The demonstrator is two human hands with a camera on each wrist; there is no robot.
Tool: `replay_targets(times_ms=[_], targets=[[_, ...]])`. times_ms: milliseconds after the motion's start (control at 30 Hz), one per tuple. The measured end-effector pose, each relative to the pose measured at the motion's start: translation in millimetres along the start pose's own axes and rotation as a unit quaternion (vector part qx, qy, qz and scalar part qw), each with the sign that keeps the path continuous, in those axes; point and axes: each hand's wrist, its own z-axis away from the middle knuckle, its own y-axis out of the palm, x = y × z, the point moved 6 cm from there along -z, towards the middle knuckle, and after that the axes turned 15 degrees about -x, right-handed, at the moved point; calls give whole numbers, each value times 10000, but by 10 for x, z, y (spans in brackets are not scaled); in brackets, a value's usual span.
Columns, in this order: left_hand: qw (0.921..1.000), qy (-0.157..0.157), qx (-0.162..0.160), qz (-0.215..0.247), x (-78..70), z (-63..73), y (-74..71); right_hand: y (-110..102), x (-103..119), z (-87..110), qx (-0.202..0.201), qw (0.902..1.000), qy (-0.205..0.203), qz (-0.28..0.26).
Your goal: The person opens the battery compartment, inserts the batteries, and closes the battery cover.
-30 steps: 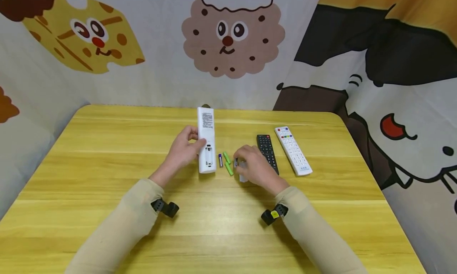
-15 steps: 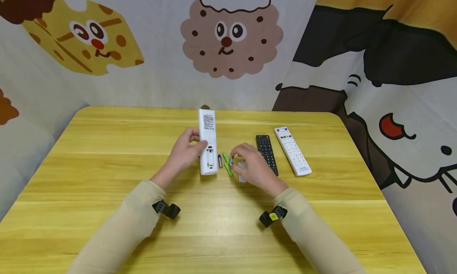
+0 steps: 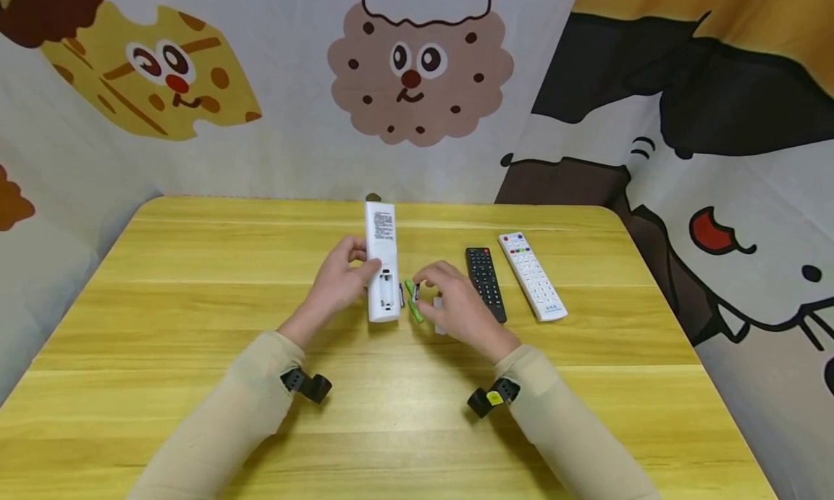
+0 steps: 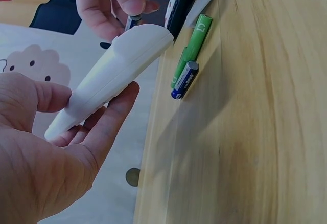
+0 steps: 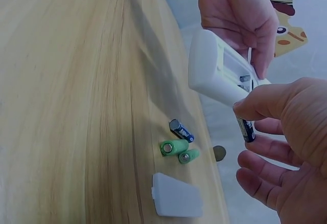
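Note:
My left hand [image 3: 335, 276] grips a white remote control [image 3: 381, 232] above the table, its labelled back towards me and its battery compartment [image 3: 386, 291] uncovered. Between thumb and fingers, my right hand [image 3: 459, 304] pinches a dark blue battery [image 5: 246, 129] just right of that remote. In the right wrist view, the compartment's inside shows only in part. Below the hands lie another blue battery [image 5: 181, 130] and two green batteries, a nearer one [image 5: 173, 147] and a farther one [image 5: 189, 156]. A loose white battery cover [image 5: 176, 196] lies on the table beside them, partly hidden under my right hand in the head view.
Right of my right hand, a black remote [image 3: 484, 279] and a second white remote [image 3: 531, 276] lie buttons up on the wooden table [image 3: 391, 428]. A cartoon-printed curtain [image 3: 280, 153] hangs behind the table's far edge.
My right hand has lifted the blue battery and carried it left, closer to the held remote. The remote in my left hand has shifted slightly right and nearer to me.

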Motion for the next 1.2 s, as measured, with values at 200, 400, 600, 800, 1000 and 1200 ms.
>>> replay_targets(times_ms=[200, 400, 600, 800, 1000, 1200], targets=[[10000, 13, 13, 15, -2, 9, 7, 18, 36, -6, -23, 9999, 18, -115], [10000, 25, 49, 57, -5, 17, 27, 45, 77, -5, -143, 9998, -49, -136], [9999, 33, 64, 83, -13, 18, 46, 59, 134, -17, -385, 9984, -342, -240], [9999, 72, 90, 100, -23, 25, 57, 85, 168, -24, -467, 9973, -426, -380], [9999, 74, 90, 96, -27, 29, 73, 100, 194, -19, -550, 9962, -443, -509], [9998, 63, 101, 131, -32, 30, 84, 122, 216, -19, -596, 9955, -470, -567]])
